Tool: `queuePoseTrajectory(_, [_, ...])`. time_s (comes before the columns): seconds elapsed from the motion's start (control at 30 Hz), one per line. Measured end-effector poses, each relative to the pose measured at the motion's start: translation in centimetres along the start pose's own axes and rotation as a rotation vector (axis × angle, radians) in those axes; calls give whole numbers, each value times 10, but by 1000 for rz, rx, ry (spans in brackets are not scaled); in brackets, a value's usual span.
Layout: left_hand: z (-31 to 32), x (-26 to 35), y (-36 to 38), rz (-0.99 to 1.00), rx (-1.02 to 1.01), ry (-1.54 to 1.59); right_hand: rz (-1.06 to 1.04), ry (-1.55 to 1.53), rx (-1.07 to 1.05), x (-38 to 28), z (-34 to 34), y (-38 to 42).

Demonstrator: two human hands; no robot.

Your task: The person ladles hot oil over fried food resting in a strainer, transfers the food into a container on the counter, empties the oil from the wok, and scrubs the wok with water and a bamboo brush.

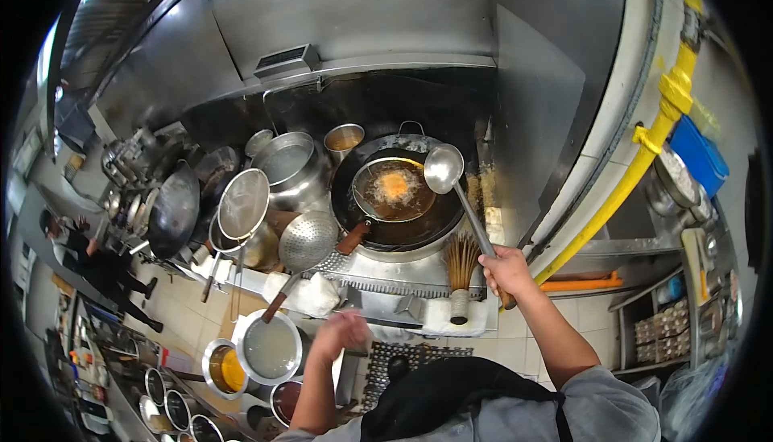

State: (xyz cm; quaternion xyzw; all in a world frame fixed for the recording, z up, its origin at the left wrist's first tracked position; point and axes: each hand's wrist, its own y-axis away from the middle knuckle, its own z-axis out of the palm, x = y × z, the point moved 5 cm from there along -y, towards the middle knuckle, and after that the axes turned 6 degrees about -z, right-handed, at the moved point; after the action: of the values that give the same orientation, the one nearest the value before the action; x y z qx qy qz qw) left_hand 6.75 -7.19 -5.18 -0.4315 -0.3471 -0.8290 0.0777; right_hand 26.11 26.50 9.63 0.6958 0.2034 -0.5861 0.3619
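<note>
In my right hand (505, 270) is the wooden-ended handle of a long metal ladle (444, 169). Its round bowl hangs over the right rim of a large dark wok (342, 208). Inside the wok sits a wire strainer (372, 216) with a wooden handle, and a golden piece of food (394, 186) bubbles in oil there. My left hand (342, 334) is raised in front of the stove edge, near a white cloth (314, 295) and a pot of cloudy liquid (272, 349). Motion smears its fingers, and I see nothing clear in it.
A bamboo brush (460, 273) stands right of the wok. Left of it are a perforated skimmer (308, 241), a mesh strainer (244, 204) and a large steel pot (288, 160). A yellow pipe (644, 164) runs along the right. At far left, a person (101, 261) in dark clothes stands.
</note>
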Motion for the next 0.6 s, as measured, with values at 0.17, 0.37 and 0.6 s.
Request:
queuePoseTrajectory(0.17, [-18, 112, -49, 263, 535, -349, -22, -61, 16, 7, 4, 17])
queuePoseTrajectory(0.37, [-7, 152, -130, -39, 69, 129, -27, -40, 82, 12, 7, 33])
queuePoseTrajectory(0.6, [50, 167, -164, -349, 70, 195, -36, 13, 100, 7, 22, 30])
